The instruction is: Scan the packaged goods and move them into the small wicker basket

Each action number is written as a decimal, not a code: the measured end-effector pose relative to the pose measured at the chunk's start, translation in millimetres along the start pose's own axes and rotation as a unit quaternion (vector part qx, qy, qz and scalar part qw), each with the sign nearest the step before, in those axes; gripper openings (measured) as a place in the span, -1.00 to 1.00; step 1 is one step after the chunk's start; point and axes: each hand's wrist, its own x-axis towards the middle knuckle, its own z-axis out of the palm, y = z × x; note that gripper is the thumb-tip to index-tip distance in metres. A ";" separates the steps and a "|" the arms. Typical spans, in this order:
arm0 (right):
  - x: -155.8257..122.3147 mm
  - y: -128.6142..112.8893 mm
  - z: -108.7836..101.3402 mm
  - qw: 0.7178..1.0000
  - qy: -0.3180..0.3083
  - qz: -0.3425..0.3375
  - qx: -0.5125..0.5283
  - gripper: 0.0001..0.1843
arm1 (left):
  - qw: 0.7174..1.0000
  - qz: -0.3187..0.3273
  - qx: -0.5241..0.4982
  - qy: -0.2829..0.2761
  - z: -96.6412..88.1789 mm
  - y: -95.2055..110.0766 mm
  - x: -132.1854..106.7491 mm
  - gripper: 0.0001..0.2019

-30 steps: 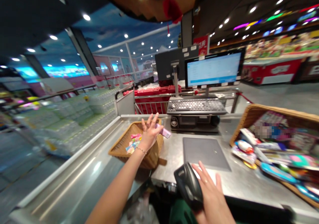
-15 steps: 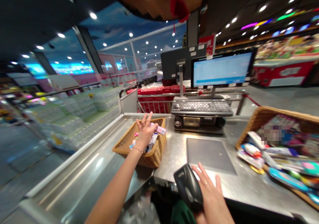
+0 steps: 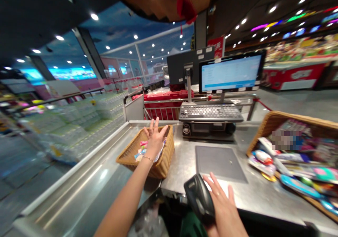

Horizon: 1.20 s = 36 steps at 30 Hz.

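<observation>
My left hand (image 3: 155, 140) hangs open above a wicker basket (image 3: 163, 159), fingers spread, holding nothing. Small colourful packets (image 3: 139, 154) lie inside that basket, partly behind my palm. My right hand (image 3: 224, 205) sits at the near counter edge with a black handheld barcode scanner (image 3: 199, 198) gripped in it, its fingers spread just below a dark grey scanning pad (image 3: 220, 163). To the right, a larger wicker basket (image 3: 274, 124) tilts on the counter, heaped with bright packaged goods (image 3: 298, 170).
A keyboard (image 3: 211, 113) and a screen (image 3: 231, 71) stand behind the pad, with a red shopping cart (image 3: 163, 105) beyond. A steel checkout lane (image 3: 79, 191) with a raised edge runs to the left. Stacked bottled-water packs (image 3: 79, 124) lie past it.
The pink packet beside my left hand has gone from view, and the left basket holds it no longer visibly. My left hand has drawn back over the basket. The view has shifted slightly.
</observation>
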 end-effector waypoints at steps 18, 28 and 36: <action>-5.3 5.6 -6.0 0.998 0.011 0.038 0.040 -0.30 | 0.999 0.025 -0.032 -0.020 15.7 30.7 -1.7 -0.49; -11.8 14.0 -7.6 0.998 0.039 0.041 0.021 -0.28 | 0.997 0.059 -0.045 -0.030 32.8 57.6 -3.3 -0.42; -17.2 20.2 -13.4 0.997 0.041 0.067 0.026 -0.31 | 0.992 0.092 -0.058 -0.064 39.2 94.2 -4.7 -0.38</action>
